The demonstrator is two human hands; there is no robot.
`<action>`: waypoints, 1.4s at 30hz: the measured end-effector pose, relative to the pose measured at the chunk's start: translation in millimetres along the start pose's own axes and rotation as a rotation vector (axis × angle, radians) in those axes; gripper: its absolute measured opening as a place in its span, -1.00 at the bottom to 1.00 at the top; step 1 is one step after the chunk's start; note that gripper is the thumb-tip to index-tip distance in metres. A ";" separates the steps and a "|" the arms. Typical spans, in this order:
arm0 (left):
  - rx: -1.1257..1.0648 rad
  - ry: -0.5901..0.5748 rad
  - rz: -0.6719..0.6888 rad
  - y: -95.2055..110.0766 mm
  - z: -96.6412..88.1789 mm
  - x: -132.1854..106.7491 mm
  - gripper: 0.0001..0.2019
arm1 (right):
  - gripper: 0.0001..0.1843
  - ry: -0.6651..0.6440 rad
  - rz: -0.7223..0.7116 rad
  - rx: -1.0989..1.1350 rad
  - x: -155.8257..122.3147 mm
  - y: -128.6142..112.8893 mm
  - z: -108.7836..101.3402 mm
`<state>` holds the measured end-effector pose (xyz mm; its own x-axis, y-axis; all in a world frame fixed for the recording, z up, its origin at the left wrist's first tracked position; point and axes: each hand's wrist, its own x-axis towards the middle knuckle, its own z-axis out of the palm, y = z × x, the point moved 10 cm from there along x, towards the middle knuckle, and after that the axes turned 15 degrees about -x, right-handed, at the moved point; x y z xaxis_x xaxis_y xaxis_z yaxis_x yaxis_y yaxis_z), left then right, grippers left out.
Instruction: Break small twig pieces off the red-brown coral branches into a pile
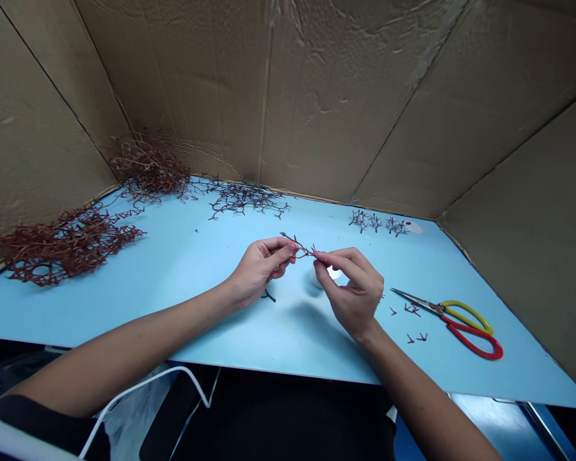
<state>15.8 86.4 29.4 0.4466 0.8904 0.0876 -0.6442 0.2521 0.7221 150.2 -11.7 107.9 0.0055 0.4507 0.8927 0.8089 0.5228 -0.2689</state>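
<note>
Basically, L hand [259,272] and R hand [350,291] are both on one thin red-brown branching sprig [299,248], held up over the light-blue board [173,323], about mid-table. L thumb + index pinch the sprig's left part, other L fingers curled in. R thumb + index pinch its right end, other R fingers loosely curled, not spread. Sprig tip points far-left. Small white obj [319,279] sits right under the R hand, can't tell what it is. Short dark twig bit [269,295] lies just by the L hand.

Right side: scissors [448,320] w/ red + yellow loop handles, blades pointing left, cut bits [411,310] just near the blades. Far right: small sprigs [374,222] beside a white disc [413,226]. Left side: heaps of red-brown branches [67,246], darker branches [244,200] along far edge. Cardboard walls [345,96] surround the far side.
</note>
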 end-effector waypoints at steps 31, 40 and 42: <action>0.192 0.002 0.097 -2.6 -6.6 1.0 -0.65 | -0.90 -0.063 -0.037 -0.132 -5.0 -0.9 10.0; 0.352 -0.033 0.269 15.7 2.9 -7.1 -0.82 | -0.87 -0.071 -0.003 -0.149 -6.2 3.6 12.1; 0.374 -0.037 0.283 16.7 3.4 -7.6 -0.83 | -0.87 -0.084 0.004 -0.149 -6.5 4.6 12.9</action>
<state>3.7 82.5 43.2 0.3120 0.8885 0.3366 -0.4789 -0.1589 0.8634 146.3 -2.9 96.2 -0.0351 0.5144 0.8568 0.8872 0.4108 -0.2102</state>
